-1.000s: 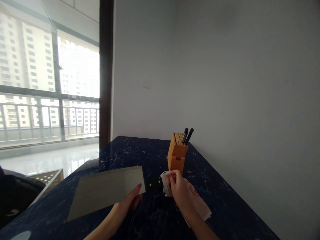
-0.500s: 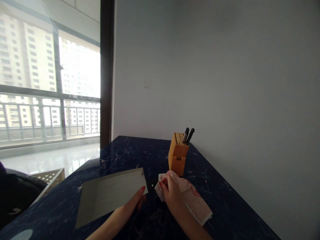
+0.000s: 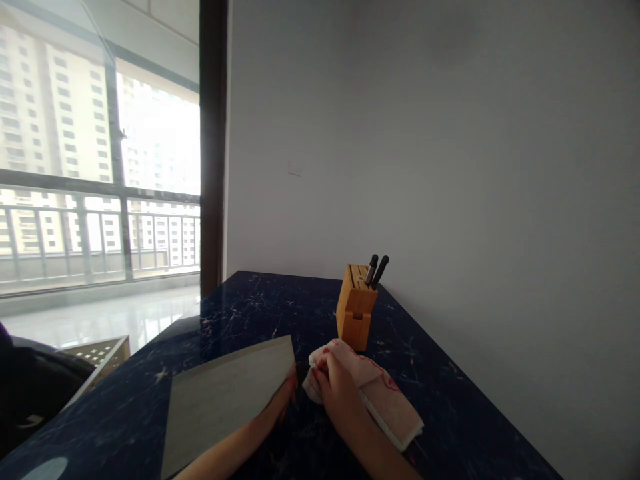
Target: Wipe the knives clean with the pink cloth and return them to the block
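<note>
A large cleaver [image 3: 225,397] with a wide grey blade is held over the dark blue marble counter [image 3: 260,307]. My left hand [image 3: 284,395] reaches from under the blade and grips it at its right end near the handle. My right hand [image 3: 334,385] is closed round a white cloth with red marks [image 3: 385,400], and the cloth is wrapped over the cleaver's black handle, which is almost all hidden. The rest of the cloth trails on the counter to the right.
A wooden knife block [image 3: 355,308] with two black handles [image 3: 376,270] stands by the grey wall just beyond my hands. A large window with a railing fills the left. A perforated wooden box [image 3: 100,353] and a dark shape sit low at the left.
The cloth in my right hand has slid left along the handle toward the blade, so the black handle no longer shows. The blade has shifted slightly right and tilted up.
</note>
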Action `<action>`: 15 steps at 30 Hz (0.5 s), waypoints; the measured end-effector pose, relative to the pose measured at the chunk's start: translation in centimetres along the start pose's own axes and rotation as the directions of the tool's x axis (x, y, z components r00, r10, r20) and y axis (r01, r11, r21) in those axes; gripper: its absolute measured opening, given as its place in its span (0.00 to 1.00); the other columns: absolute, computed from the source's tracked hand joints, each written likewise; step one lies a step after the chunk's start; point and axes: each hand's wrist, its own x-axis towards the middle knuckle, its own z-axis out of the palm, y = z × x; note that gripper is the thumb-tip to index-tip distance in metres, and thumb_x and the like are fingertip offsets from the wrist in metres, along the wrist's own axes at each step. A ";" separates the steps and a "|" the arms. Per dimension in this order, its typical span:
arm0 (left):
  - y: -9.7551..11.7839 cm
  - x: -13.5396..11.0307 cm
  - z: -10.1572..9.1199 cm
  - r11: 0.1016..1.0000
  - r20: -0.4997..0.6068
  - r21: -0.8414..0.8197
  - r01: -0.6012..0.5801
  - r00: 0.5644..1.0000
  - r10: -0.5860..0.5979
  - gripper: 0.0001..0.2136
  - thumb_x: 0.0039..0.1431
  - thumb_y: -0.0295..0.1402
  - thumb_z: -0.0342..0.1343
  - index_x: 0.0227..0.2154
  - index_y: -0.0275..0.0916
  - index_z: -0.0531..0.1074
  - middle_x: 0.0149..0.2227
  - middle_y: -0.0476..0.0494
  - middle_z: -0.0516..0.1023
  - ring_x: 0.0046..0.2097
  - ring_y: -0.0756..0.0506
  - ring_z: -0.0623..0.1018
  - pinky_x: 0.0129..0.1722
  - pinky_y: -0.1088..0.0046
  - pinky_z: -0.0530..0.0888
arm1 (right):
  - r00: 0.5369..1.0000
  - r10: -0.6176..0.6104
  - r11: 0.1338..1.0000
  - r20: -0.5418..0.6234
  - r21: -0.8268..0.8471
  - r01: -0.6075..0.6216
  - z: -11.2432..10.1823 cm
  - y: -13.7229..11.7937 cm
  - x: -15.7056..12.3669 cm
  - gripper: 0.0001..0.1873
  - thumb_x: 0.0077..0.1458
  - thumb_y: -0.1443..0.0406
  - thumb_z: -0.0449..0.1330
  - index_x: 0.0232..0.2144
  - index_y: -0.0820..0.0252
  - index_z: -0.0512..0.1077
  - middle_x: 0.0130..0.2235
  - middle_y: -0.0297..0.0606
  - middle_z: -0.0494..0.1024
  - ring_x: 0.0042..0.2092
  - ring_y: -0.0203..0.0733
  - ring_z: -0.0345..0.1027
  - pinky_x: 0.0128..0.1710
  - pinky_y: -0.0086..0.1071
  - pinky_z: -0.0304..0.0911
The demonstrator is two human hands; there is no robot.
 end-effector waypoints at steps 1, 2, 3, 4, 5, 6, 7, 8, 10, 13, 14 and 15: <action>0.1 -0.2 -0.5 1.000 -0.009 0.011 -0.011 1.000 0.012 0.16 0.58 0.42 0.48 0.23 0.36 0.72 0.24 0.49 0.74 0.28 0.47 0.73 0.36 0.68 0.70 | 0.999 0.022 1.000 -0.025 -0.015 -0.022 -0.1 0.4 0.2 0.05 0.51 0.69 0.49 0.26 0.58 0.63 0.29 0.35 0.70 0.34 0.40 0.65 0.36 0.34 0.59; 0.1 -0.4 -0.9 1.000 -0.019 0.022 -0.020 1.000 0.020 0.20 0.57 0.45 0.48 0.18 0.38 0.70 0.18 0.51 0.71 0.24 0.47 0.72 0.34 0.69 0.70 | 0.998 0.042 0.999 -0.043 -0.024 -0.043 -0.2 0.8 0.4 0.06 0.51 0.69 0.48 0.25 0.58 0.63 0.29 0.35 0.70 0.33 0.40 0.65 0.36 0.35 0.59; 0.1 -0.4 -1.4 0.999 -0.048 0.036 -0.036 0.998 0.038 0.21 0.56 0.47 0.47 0.15 0.39 0.69 0.16 0.52 0.69 0.23 0.47 0.71 0.33 0.69 0.69 | 0.997 0.060 0.998 -0.050 -0.027 -0.061 -0.4 1.1 0.5 0.06 0.51 0.69 0.48 0.25 0.58 0.63 0.27 0.35 0.70 0.32 0.40 0.65 0.36 0.36 0.60; 0.1 -0.5 -1.8 0.997 -0.065 0.052 -0.060 0.996 0.063 0.22 0.55 0.49 0.46 0.14 0.40 0.67 0.14 0.52 0.68 0.22 0.47 0.70 0.32 0.70 0.68 | 0.996 0.072 0.997 -0.047 -0.025 -0.073 -0.6 1.4 0.7 0.07 0.51 0.69 0.48 0.25 0.58 0.63 0.26 0.34 0.69 0.30 0.40 0.65 0.34 0.36 0.60; 0.2 -0.4 -2.1 0.994 -0.076 0.069 -0.079 0.994 0.084 0.22 0.54 0.50 0.46 0.13 0.40 0.67 0.13 0.53 0.66 0.22 0.47 0.70 0.32 0.70 0.67 | 0.996 0.078 0.997 -0.046 -0.025 -0.080 -0.8 1.7 0.7 0.07 0.51 0.69 0.48 0.25 0.57 0.63 0.25 0.34 0.69 0.29 0.40 0.65 0.33 0.35 0.61; 0.2 -0.3 -2.3 0.992 -0.084 0.084 -0.095 0.991 0.102 0.22 0.54 0.50 0.45 0.14 0.40 0.67 0.13 0.53 0.65 0.21 0.47 0.69 0.31 0.71 0.66 | 0.996 0.073 0.997 -0.057 -0.033 -0.075 -1.1 1.8 0.7 0.06 0.51 0.69 0.48 0.26 0.57 0.64 0.25 0.34 0.70 0.29 0.40 0.66 0.33 0.36 0.62; 0.3 -0.2 -2.5 0.990 -0.087 0.094 -0.106 0.990 0.114 0.23 0.53 0.50 0.45 0.14 0.40 0.68 0.12 0.53 0.64 0.21 0.47 0.69 0.30 0.71 0.66 | 0.996 0.049 0.997 -0.081 -0.051 -0.053 -1.3 1.7 0.7 0.05 0.51 0.68 0.49 0.28 0.57 0.65 0.27 0.35 0.71 0.31 0.41 0.66 0.34 0.36 0.62; 0.5 -0.2 -2.6 0.989 -0.092 0.099 -0.110 0.989 0.119 0.23 0.54 0.51 0.44 0.14 0.40 0.68 0.12 0.53 0.63 0.20 0.47 0.68 0.29 0.71 0.65 | 0.994 0.005 0.996 -0.110 -0.084 -0.015 -1.5 1.5 0.6 0.05 0.51 0.68 0.50 0.32 0.57 0.66 0.31 0.37 0.72 0.34 0.43 0.67 0.36 0.38 0.62; 0.9 -0.1 -2.8 0.988 -0.106 0.105 -0.116 0.986 0.127 0.23 0.54 0.50 0.44 0.14 0.40 0.68 0.12 0.53 0.63 0.19 0.47 0.66 0.28 0.72 0.64 | 0.981 -0.125 0.978 -0.145 -0.185 0.097 -1.9 0.7 0.4 0.11 0.52 0.66 0.52 0.40 0.57 0.65 0.40 0.42 0.71 0.44 0.47 0.64 0.44 0.42 0.60; 1.6 -0.4 -3.1 0.983 -0.077 0.119 -0.137 0.986 0.146 0.23 0.54 0.49 0.43 0.14 0.40 0.68 0.11 0.54 0.62 0.18 0.48 0.64 0.27 0.73 0.62 | 0.952 -0.304 0.904 -0.041 -0.327 0.275 -2.0 -0.9 -0.1 0.21 0.53 0.61 0.55 0.50 0.56 0.61 0.48 0.44 0.67 0.52 0.51 0.57 0.51 0.48 0.53; 1.7 -0.4 -3.1 0.984 -0.056 0.116 -0.136 0.988 0.143 0.23 0.54 0.48 0.43 0.14 0.39 0.69 0.10 0.54 0.62 0.18 0.49 0.63 0.26 0.74 0.61 | 0.940 -0.340 0.878 0.009 -0.355 0.321 -1.9 -1.3 -0.3 0.24 0.52 0.60 0.56 0.51 0.56 0.59 0.49 0.43 0.66 0.52 0.52 0.56 0.52 0.49 0.51; 1.8 -0.5 -3.2 0.986 -0.034 0.105 -0.127 0.991 0.131 0.23 0.54 0.48 0.43 0.14 0.39 0.69 0.10 0.54 0.62 0.17 0.49 0.62 0.24 0.74 0.61 | 0.931 -0.363 0.857 0.047 -0.374 0.354 -1.7 -1.6 -0.5 0.26 0.52 0.60 0.57 0.52 0.57 0.58 0.50 0.43 0.66 0.53 0.52 0.56 0.53 0.49 0.50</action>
